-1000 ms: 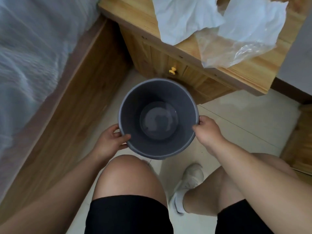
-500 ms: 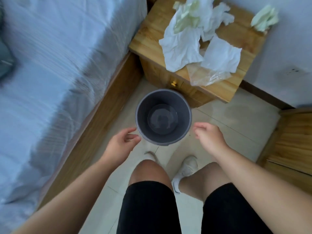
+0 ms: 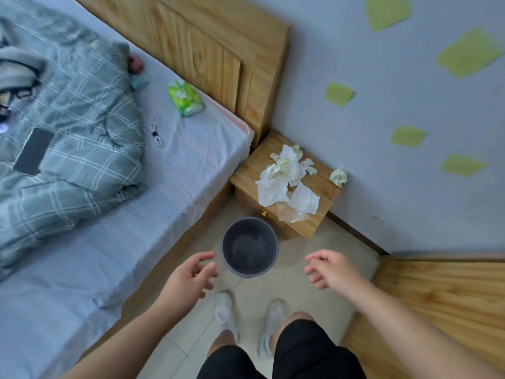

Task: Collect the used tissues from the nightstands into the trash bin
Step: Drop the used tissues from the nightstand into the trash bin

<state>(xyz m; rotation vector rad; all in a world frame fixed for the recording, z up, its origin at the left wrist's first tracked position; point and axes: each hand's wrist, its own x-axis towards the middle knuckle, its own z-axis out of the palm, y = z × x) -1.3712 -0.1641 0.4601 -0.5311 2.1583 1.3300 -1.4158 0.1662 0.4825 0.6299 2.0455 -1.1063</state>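
Bin [image 3: 230,243] on floor [image 3: 300,258] between left grip [image 3: 188,280] and right grip [image 3: 336,272], touching neither. Both grips loosely apart, holding nothing, hovering above floor. Used tissues [image 3: 284,179] heaped on counter [image 3: 246,170] just past bin, ahead of both grips.

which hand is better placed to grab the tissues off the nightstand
Right hand, probably: it is empty and nearer the tissues; the trash bin stands between the left hand and the nightstand.

1. I log the nightstand [image 3: 321,186] carrying crumpled tissues [image 3: 276,184], one balled tissue [image 3: 338,177] by the wall, and a clear wrapper [image 3: 289,214] at the front edge.
2. Tiled floor [image 3: 328,242]: trash bin [image 3: 250,250] upright, just before the nightstand.
3. Bed [image 3: 177,201]: quilt [image 3: 68,132], tissue pack [image 3: 185,98], cable [image 3: 155,134].
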